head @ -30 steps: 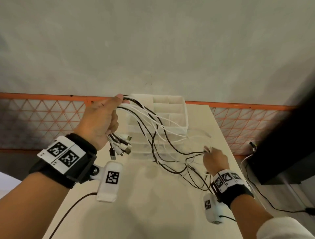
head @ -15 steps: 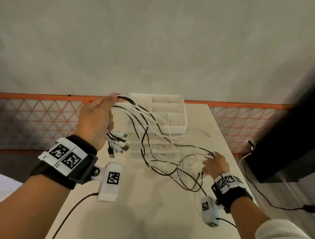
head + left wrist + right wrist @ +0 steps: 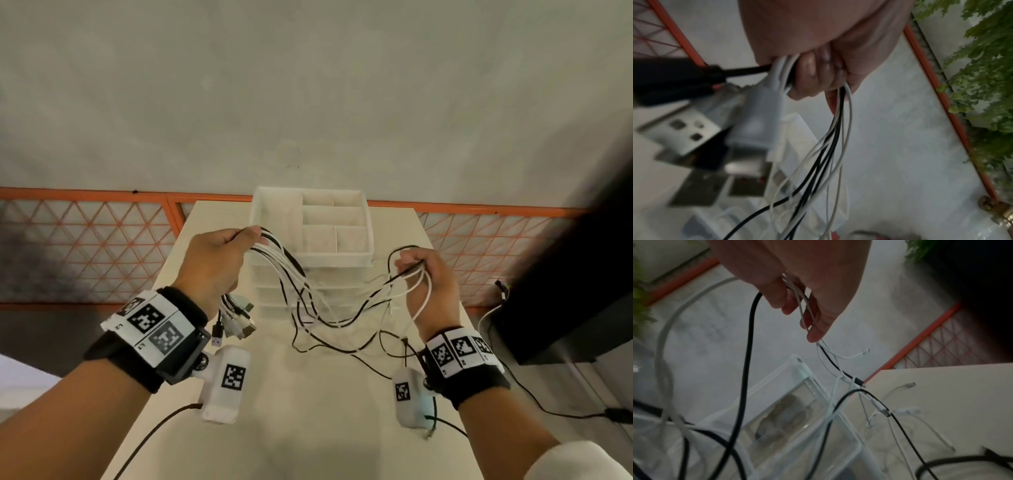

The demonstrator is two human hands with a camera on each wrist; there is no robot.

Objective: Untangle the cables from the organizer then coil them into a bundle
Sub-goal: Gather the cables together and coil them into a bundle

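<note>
Fingers (image 3: 813, 71) of my left hand (image 3: 212, 263) are curled tight round one end of the cables (image 3: 329, 308), a mix of black and white leads, with the plugs (image 3: 239, 318) hanging in a cluster below that fist, left of centre in the head view. My right hand (image 3: 428, 287), right of centre, has its fingers (image 3: 818, 331) closed on the other stretch of the same leads, one white loop draped over its back. Between my two hands I see the strands sag and cross in a loose tangle that reaches down to the tabletop (image 3: 308, 411), in front of the organizer (image 3: 337, 253). That white box with open compartments and clear drawers below stands at the far end of the tabletop, mid-frame, right behind the hanging leads, so I cannot tell whether any strand touches it. An orange lattice railing (image 3: 85, 246) runs across behind. A dark block (image 3: 582, 291) fills the right edge, with a loose cord (image 3: 548, 407) trailing on the floor beside it. I see green foliage (image 3: 982, 81) along the right of the left wrist view
</note>
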